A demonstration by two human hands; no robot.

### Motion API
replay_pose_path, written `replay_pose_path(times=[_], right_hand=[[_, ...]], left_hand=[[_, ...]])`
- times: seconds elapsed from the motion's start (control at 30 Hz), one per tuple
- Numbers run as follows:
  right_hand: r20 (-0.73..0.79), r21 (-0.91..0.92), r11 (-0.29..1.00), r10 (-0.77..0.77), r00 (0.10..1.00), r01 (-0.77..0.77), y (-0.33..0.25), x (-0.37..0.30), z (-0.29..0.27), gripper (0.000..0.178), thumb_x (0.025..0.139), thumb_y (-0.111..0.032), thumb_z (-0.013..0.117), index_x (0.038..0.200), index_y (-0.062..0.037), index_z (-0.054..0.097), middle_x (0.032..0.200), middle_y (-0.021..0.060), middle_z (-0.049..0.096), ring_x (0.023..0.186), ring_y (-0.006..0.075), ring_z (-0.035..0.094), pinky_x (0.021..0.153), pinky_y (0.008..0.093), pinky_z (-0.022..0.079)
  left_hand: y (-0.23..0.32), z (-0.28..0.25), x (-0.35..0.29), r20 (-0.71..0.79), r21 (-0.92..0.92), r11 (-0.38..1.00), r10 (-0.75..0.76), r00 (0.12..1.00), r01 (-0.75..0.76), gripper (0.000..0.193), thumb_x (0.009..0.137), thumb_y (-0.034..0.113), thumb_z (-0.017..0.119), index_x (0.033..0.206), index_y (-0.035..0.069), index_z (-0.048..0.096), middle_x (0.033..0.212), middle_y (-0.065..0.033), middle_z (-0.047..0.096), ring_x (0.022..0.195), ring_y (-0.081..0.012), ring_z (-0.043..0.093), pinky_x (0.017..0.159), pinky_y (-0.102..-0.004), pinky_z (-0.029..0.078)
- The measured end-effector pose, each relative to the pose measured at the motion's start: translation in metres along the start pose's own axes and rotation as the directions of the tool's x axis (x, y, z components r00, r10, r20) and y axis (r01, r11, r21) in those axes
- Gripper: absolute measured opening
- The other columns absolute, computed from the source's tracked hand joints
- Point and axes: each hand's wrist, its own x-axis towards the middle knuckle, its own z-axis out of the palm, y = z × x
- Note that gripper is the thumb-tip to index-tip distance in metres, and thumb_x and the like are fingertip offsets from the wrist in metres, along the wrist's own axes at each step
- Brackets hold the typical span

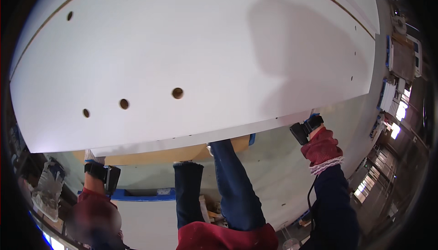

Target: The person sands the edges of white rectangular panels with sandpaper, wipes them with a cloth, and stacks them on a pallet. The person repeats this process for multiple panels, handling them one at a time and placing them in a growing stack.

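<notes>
A large white panel with several round holes spreads across the upper view. Below its near edge shows the edge of a second white board. My left hand, in a pale glove, reaches to the underside of the near edge at the left. At the right end, my right hand meets the same edge and is mostly covered by it. The panel hides the fingers of both hands, so their grip does not show. A black strapped device sits on each wrist.
Brown cardboard lies under the boards, close to my legs. Behind me stands a white surface with a blue edge. A clear plastic bag is at the left. Stacked boards stand at the far right beyond the pale floor.
</notes>
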Motion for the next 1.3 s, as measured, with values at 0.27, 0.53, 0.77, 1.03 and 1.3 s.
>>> replay_pose_path(times=[0.27, 0.53, 0.77, 1.03, 1.3], right_hand=[[-0.047, -0.141, 0.984, -0.113, 0.992, 0.105, 0.008, -0.014, 0.001, 0.047, 0.095, -0.035, 0.045, 0.128, -0.0008, 0.048, 0.116, 0.0173, 0.058, 0.112, 0.0306, 0.053, 0.100, 0.0454, 0.039], [0.587, -0.654, -0.750, -0.420, 0.693, 0.099, 0.020, -0.064, 0.064, 0.047, 0.090, -0.025, 0.051, 0.127, 0.0035, 0.046, 0.118, 0.0233, 0.054, 0.119, 0.0428, 0.044, 0.109, 0.0491, 0.028], [0.272, -0.838, -0.544, -0.483, 0.833, -0.042, 0.024, -0.051, 0.071, 0.042, 0.082, -0.022, 0.055, 0.120, -0.0028, 0.057, 0.120, 0.0203, 0.055, 0.116, 0.0412, 0.046, 0.105, 0.0628, 0.025], [-0.120, -0.932, 0.321, -0.716, 0.688, 0.171, 0.018, -0.081, 0.082, 0.060, 0.087, -0.026, 0.060, 0.137, -0.0021, 0.038, 0.131, 0.0200, 0.050, 0.122, 0.0393, 0.045, 0.107, 0.0456, 0.033], [0.484, -0.793, -0.217, -0.791, 0.374, 0.569, 0.019, -0.158, 0.220, 0.071, 0.081, -0.040, 0.065, 0.136, -0.0002, 0.041, 0.140, 0.0200, 0.042, 0.133, 0.0358, 0.037, 0.110, 0.0510, 0.027]], left_hand=[[-0.015, 0.022, -0.004, -0.110, 0.295, 0.922, 0.295, 0.949, -0.253, 0.046, 0.098, 0.039, 0.042, 0.128, 0.004, 0.046, 0.121, -0.0112, 0.054, 0.108, -0.0232, 0.056, 0.086, -0.0344, 0.050], [0.034, 0.063, -0.028, 0.274, 0.947, -0.197, 0.089, 0.958, -0.252, 0.035, 0.095, 0.029, 0.047, 0.119, 0.004, 0.050, 0.109, -0.0089, 0.060, 0.102, -0.0202, 0.058, 0.081, -0.0325, 0.051], [0.003, 0.019, 0.010, 0.360, 0.835, 0.246, 0.432, 0.827, -0.492, 0.039, 0.085, 0.024, 0.057, 0.117, 0.003, 0.050, 0.107, -0.0087, 0.061, 0.098, -0.0222, 0.060, 0.082, -0.0352, 0.049], [0.022, 0.052, -0.003, 0.286, 0.665, 0.561, 0.418, 0.862, -0.493, 0.049, 0.098, 0.042, 0.037, 0.129, 0.006, 0.046, 0.123, -0.0089, 0.055, 0.112, -0.0232, 0.054, 0.094, -0.0357, 0.045], [0.071, 0.169, -0.149, 0.040, 0.678, 0.523, 0.675, 0.737, -0.516, 0.074, 0.090, 0.038, 0.061, 0.144, 0.000, 0.028, 0.149, -0.0141, 0.032, 0.137, -0.0284, 0.031, 0.111, -0.0374, 0.027]])
